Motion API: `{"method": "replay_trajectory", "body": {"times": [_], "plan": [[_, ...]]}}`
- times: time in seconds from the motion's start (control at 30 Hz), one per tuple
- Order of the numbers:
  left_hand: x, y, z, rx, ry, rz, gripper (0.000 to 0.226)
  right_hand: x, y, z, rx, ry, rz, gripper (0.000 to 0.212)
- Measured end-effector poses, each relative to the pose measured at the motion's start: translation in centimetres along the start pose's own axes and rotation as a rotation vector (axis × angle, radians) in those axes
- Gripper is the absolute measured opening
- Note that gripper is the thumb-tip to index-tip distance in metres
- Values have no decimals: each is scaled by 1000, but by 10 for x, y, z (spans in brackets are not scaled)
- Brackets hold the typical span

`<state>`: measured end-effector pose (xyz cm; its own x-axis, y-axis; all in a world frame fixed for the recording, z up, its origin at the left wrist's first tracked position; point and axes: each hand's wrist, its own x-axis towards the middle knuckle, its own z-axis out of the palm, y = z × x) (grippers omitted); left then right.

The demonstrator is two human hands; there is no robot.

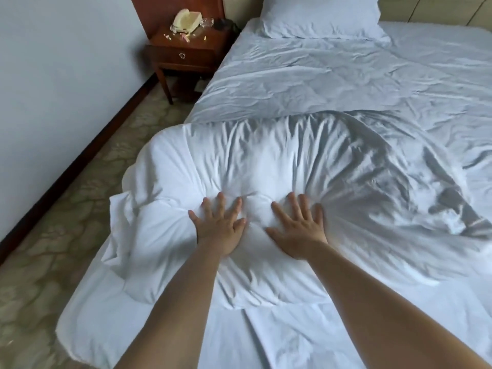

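A bunched white duvet (266,155) lies heaped across the near half of the bed. My left hand (217,225) presses flat on its top with fingers spread. Beside it, a little to the right, my right hand (299,230) presses down the same way, fingers straight and spread. The fabric dents and wrinkles around both palms. A white sheet (306,75) covers the far half of the mattress, and a white pillow (319,17) lies at the head of the bed.
A wooden nightstand (186,54) stands left of the bed head, with a cream telephone (186,20) and small scattered items on top. A white wall (53,75) with a dark baseboard runs along the left. Patterned carpet (66,222) fills the strip between wall and bed.
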<state>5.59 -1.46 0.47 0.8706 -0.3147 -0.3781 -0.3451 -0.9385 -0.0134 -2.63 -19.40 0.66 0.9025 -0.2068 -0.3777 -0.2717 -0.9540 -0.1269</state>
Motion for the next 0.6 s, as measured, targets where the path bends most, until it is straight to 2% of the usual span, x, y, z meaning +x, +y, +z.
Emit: {"method": "replay_trajectory", "body": {"times": [0.17, 0.3, 0.43, 0.6], "plan": [[-56, -11, -8, 109, 79, 54, 58, -47, -5, 1, 64, -13, -2, 73], [-78, -24, -22, 217, 110, 30, 59, -56, -21, -11, 134, 70, -25, 67], [-63, -42, -50, 193, 149, 10, 60, -34, -40, -41, 82, 163, -132, 64], [-8, -59, -75, 169, 205, 86, 58, 15, -58, -66, 36, 190, -79, 67]]}}
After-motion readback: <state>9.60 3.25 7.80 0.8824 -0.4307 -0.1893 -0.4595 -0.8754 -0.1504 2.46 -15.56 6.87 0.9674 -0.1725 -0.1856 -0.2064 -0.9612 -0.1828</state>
